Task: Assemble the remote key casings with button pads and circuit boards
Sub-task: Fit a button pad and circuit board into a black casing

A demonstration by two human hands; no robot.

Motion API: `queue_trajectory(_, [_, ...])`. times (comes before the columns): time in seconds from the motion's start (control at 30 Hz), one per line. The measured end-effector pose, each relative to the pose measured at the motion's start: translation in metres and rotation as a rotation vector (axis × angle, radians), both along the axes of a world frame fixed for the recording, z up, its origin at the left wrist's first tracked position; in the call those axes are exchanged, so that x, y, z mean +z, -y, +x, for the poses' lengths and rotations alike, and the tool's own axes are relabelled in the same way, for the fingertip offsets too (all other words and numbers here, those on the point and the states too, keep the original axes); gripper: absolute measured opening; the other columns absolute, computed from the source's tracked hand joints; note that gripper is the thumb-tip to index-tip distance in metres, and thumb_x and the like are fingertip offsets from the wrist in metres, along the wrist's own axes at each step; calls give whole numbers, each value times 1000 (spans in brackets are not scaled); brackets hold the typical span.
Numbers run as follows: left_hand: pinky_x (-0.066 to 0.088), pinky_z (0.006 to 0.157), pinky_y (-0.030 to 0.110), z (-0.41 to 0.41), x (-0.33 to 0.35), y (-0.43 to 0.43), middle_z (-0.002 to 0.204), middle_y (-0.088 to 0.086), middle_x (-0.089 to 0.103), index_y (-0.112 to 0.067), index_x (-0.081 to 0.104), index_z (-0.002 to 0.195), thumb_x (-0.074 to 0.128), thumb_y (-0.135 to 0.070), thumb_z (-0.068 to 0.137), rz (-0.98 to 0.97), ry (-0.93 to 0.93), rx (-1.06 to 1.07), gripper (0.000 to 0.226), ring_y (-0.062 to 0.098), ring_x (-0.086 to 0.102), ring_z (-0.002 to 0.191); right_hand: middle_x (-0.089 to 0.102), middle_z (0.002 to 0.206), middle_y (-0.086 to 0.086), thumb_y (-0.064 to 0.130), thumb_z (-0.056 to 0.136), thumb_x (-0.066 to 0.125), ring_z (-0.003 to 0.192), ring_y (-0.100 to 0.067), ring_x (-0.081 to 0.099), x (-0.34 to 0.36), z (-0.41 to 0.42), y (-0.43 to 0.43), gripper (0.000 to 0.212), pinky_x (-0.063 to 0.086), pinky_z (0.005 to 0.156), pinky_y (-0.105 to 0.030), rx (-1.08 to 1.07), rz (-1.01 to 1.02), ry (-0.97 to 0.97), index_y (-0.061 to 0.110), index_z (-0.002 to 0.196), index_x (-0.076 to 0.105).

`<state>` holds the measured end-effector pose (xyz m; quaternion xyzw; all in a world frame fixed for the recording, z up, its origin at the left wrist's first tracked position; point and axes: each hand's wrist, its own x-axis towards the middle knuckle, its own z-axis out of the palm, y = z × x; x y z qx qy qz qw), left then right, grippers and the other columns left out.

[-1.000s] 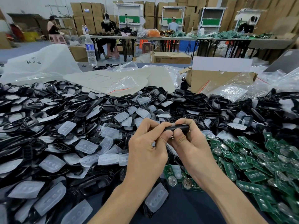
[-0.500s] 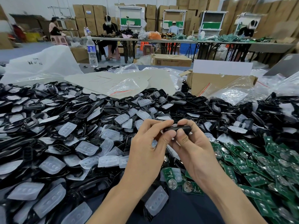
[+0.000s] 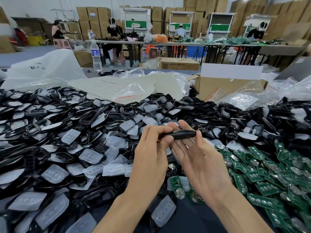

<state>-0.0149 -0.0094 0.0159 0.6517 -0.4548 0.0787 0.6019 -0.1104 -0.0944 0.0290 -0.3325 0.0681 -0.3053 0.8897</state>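
Note:
A black remote key casing is held edge-on above the piles, between both hands. My left hand pinches its left end with thumb and fingers. My right hand lies palm-up with the fingers loosely spread, their tips supporting the casing's right end and underside. Black casing shells and translucent button pads cover the table on the left and centre. Green circuit boards with round batteries lie heaped on the right.
An open cardboard box with plastic bags stands behind the piles at the right. Flat beige sheets and a large white bag lie at the back. A water bottle stands beyond. Other workers sit at far tables.
My right hand has opened its grip from around the casing and turned palm-up, fingers spread. The left hand keeps pinching the casing's left end. The view has tilted up slightly.

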Motion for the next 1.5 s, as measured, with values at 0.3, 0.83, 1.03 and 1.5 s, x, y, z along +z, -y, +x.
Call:
queue_trajectory(0.3, [43,95,25,6,-7,3,115,-19,57,-26,65,119,53,-31,99,69,242,132,24,4,47,113,59,117,-21,39,95,48,112,-31,57,-7,7,-1,52,52,102,-44,27,123,-134,3,127,66])
queue_trajectory(0.83, [46,80,21,2,-4,3,97,-17,56,-15,71,106,67,-14,94,50,133,101,13,12,58,96,71,126,-9,34,92,50,106,-22,69,-8,11,-9,49,59,90,-33,-96,-77,-146,15,136,60])
queue_trajectory(1.03, [46,78,20,-1,-4,6,93,-12,62,-15,73,100,68,-6,90,15,113,136,15,13,59,93,68,131,-8,32,93,49,108,-19,68,-10,11,-9,48,59,85,-29,-103,-52,-138,11,134,61])
queue_trajectory(1.5, [51,78,33,1,-5,7,102,-15,60,-27,69,111,58,-43,94,91,123,77,25,9,60,98,69,131,-3,31,90,49,118,-22,66,-8,11,-5,50,57,96,-34,-123,-123,-144,13,136,59])
